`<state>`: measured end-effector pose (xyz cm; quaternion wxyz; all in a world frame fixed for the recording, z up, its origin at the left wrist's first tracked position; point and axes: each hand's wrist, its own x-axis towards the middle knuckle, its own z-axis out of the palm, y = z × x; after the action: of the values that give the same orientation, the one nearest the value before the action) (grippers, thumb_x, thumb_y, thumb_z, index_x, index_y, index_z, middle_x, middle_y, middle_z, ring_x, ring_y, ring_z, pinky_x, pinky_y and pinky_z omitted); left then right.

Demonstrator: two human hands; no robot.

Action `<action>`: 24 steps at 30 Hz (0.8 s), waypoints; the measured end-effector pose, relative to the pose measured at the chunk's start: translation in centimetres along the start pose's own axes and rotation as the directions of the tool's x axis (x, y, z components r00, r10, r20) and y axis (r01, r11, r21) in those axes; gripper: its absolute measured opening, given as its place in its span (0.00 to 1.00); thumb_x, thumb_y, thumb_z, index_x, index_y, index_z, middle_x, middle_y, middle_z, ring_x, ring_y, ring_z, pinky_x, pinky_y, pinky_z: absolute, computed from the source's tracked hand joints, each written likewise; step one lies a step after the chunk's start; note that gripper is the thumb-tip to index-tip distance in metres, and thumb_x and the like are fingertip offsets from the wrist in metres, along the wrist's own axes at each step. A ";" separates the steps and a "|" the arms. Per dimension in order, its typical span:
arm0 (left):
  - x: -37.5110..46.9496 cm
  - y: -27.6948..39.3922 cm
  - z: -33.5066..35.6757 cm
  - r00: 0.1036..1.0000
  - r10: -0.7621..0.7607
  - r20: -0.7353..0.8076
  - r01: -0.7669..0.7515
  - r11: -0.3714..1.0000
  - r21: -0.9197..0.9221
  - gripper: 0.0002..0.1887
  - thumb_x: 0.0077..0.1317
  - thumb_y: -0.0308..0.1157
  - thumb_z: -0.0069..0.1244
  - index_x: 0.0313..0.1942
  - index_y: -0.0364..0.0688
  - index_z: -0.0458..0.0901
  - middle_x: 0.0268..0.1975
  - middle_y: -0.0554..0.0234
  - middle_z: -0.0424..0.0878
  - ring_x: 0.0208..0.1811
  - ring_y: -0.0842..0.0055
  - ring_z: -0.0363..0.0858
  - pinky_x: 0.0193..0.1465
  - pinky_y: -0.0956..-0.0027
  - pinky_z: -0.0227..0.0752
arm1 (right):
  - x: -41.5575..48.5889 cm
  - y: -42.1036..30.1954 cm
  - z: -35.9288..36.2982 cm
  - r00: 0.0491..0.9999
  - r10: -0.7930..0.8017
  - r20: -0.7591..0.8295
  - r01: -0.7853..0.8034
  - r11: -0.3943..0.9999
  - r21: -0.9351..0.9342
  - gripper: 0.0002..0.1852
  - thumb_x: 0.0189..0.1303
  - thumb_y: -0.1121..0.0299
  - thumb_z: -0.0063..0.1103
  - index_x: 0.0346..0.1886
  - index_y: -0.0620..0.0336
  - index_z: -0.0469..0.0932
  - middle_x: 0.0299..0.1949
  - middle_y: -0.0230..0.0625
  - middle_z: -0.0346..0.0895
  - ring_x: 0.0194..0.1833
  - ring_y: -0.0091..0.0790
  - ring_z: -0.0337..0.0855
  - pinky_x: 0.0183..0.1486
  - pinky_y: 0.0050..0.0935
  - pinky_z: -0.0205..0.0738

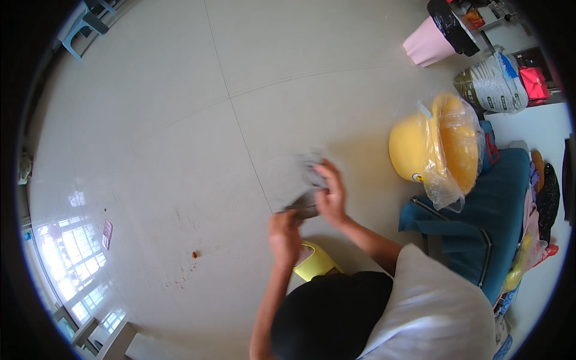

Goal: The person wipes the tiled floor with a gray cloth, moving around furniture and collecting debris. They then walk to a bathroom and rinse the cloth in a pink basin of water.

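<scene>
My left hand (284, 236) grips one end of a crumpled dark grey piece, perhaps cloth or thin plastic (305, 204), in front of my body. On its other side, my right hand (332, 193) holds the same dark piece and a lighter grey, motion-blurred part (310, 168) that sticks out past the fingers. Whether the dark and light parts are one thing, I cannot tell. Both hands are above the pale tiled floor (180, 157). Below them shows a yellow slipper (317, 261) on my foot.
To the right stands a yellow bucket (407, 144) with a clear plastic liner, beside a blue-green seat (504, 189). Farther off are a pink bin (427, 42) and a printed sack (497, 87). An orange-brown scrap (194, 254), crumbs and a pinkish packet (107, 234) lie on the floor.
</scene>
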<state>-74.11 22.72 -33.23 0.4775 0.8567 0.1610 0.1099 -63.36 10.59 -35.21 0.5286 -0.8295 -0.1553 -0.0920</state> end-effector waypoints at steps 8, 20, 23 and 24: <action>0.4 -1.2 14.6 0.913 0.105 0.395 -0.186 0.967 0.173 0.16 0.55 0.19 0.44 0.46 0.33 0.74 0.45 0.47 0.72 0.47 0.55 0.72 0.46 0.58 0.70 | -3.4 13.8 -5.9 0.903 0.188 -0.387 -0.429 0.451 -0.783 0.35 0.52 0.72 0.50 0.68 0.65 0.59 0.69 0.61 0.50 0.71 0.65 0.44 0.69 0.62 0.37; 0.9 -14.0 -11.9 0.879 -0.352 -0.322 0.463 0.793 0.396 0.18 0.57 0.16 0.44 0.48 0.33 0.80 0.40 0.46 0.77 0.41 0.52 0.76 0.44 0.56 0.71 | 1.7 -5.0 25.8 0.912 -0.221 0.347 0.208 0.975 0.074 0.27 0.43 0.85 0.49 0.53 0.63 0.75 0.56 0.45 0.70 0.62 0.49 0.66 0.64 0.48 0.59; 2.3 -10.1 -16.1 0.864 -0.333 -0.377 0.456 0.836 0.307 0.22 0.57 0.14 0.48 0.54 0.34 0.78 0.41 0.47 0.77 0.38 0.57 0.80 0.41 0.62 0.76 | 2.8 -6.4 24.6 0.957 -0.138 0.255 0.037 0.930 0.365 0.30 0.43 0.88 0.44 0.54 0.63 0.76 0.56 0.43 0.72 0.60 0.44 0.70 0.66 0.39 0.60; 3.0 -8.6 -16.3 0.902 -0.274 -0.332 0.368 0.892 0.262 0.23 0.57 0.14 0.48 0.55 0.35 0.78 0.42 0.47 0.77 0.37 0.60 0.80 0.39 0.64 0.76 | 3.8 -6.3 23.2 0.972 -0.118 0.205 0.016 0.897 0.441 0.31 0.44 0.88 0.42 0.55 0.63 0.76 0.57 0.43 0.72 0.61 0.43 0.70 0.67 0.38 0.60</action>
<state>-78.36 40.86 -31.99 0.3162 0.8583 0.3847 0.1242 -62.30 34.68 -38.48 0.6760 -0.6891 -0.2600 0.0221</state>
